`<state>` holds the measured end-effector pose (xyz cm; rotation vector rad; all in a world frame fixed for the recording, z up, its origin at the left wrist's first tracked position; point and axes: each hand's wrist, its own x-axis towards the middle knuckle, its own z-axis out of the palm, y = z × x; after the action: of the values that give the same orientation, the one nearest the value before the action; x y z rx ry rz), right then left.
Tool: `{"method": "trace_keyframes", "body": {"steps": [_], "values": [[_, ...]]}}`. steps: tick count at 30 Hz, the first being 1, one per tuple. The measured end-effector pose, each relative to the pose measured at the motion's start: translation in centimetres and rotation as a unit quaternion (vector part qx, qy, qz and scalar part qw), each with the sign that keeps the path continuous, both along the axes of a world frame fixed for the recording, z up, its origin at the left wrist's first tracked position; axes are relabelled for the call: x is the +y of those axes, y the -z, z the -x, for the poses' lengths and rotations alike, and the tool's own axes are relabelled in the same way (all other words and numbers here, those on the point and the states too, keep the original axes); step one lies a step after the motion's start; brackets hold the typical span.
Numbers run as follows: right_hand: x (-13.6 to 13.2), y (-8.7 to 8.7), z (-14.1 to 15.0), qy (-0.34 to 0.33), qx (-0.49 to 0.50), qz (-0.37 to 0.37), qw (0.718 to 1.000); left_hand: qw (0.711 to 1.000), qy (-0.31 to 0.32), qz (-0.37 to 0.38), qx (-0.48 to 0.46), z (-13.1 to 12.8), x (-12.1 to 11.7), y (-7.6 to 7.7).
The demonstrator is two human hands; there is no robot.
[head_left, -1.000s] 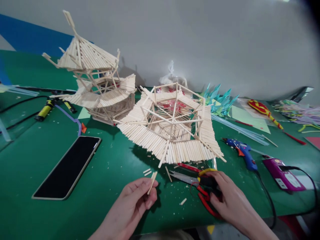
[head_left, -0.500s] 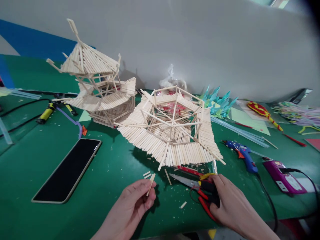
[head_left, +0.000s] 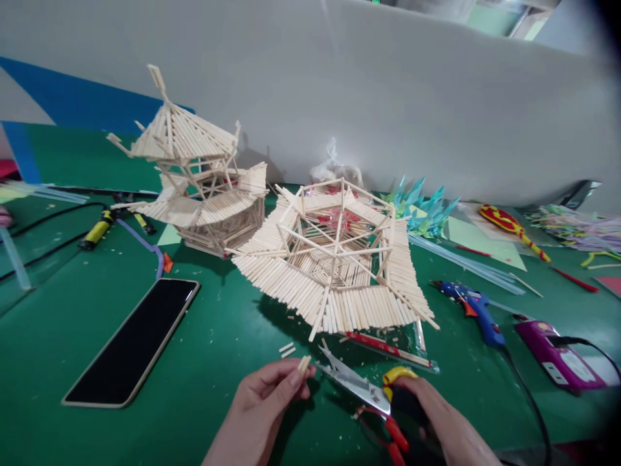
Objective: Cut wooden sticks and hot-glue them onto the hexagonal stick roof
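Pinching short pale sticks [head_left: 304, 364] betw. thumb & fingers of my L hand [head_left: 269, 404], over the green table [head_left: 228, 343]. My R hand [head_left: 439, 411] is curled round scissors [head_left: 358, 387], blades parted, tips just beside L fingertips. Open-topped stick frame [head_left: 361, 309] sits just beyond; phone [head_left: 133, 346] lies off to L, pagoda-like stick model [head_left: 226, 206] behind it.

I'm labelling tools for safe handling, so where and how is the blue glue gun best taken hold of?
Probably by its handle, from above on the near side. The glue gun seems to lie on its side, with the handle slanting toward the person and the nozzle pointing left, so this should keep the grip away from the tip.
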<state>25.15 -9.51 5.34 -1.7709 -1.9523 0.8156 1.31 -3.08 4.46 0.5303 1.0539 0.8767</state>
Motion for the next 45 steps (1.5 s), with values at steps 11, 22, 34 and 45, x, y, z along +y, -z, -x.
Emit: {"method": "trace_keyframes", "body": {"steps": [11,22,34,45], "values": [[0.3,0.4,3.0,0.048,0.121,0.050,0.990,0.990,0.043,-0.129,0.028,0.5,-0.5,-0.3],[0.4,-0.2,3.3,0.051,0.154,0.124,0.979,0.977,0.012,-0.209,0.045,0.3,-0.7,-0.3],[0.0,0.0,3.7,0.083,0.053,0.079,0.992,0.980,0.069,-0.179,0.053,0.3,-0.3,-0.9],[0.7,0.4,3.4,0.131,0.036,0.099,0.986,0.985,0.112,0.095,-0.086,-0.7,-0.4,0.0]]}}
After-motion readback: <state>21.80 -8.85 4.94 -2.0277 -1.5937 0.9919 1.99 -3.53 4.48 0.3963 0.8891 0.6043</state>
